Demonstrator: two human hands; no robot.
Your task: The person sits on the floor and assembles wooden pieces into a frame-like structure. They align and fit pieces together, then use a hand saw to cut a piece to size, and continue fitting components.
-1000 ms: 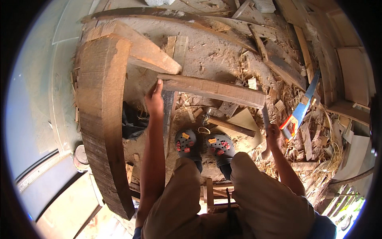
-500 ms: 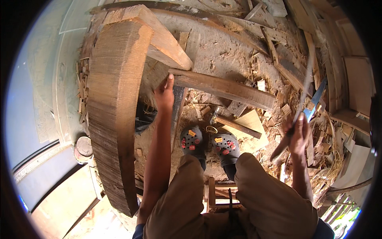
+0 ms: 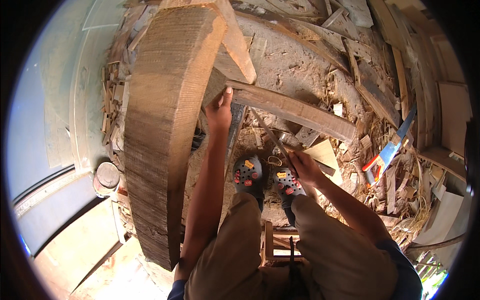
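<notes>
My left hand (image 3: 220, 107) grips the left end of a brown wooden batten (image 3: 295, 107), thumb on its upper edge and fingers mostly hidden behind. This batten slants down to the right, its left end beside a big timber block. Below it, my right hand (image 3: 302, 167) is closed round a long knife with a narrow blade (image 3: 270, 132). The blade points up and left, its tip just under the batten near my left hand; the handle is hidden in my fist. A handsaw (image 3: 385, 155) with a blue blade and red-white handle lies to the right, untouched.
A thick timber beam (image 3: 165, 110) runs along my left side. A white bucket (image 3: 107, 177) stands beyond it. A pale board (image 3: 327, 155) and a stick (image 3: 325, 167) lie by my shoes. Wood scraps (image 3: 395, 185) and planks (image 3: 375, 92) cover the ground at right.
My right hand has swung the long knife from the far right, beside the handsaw, inward to below the batten. My left hand keeps its grip. The whole view has shifted slightly.
</notes>
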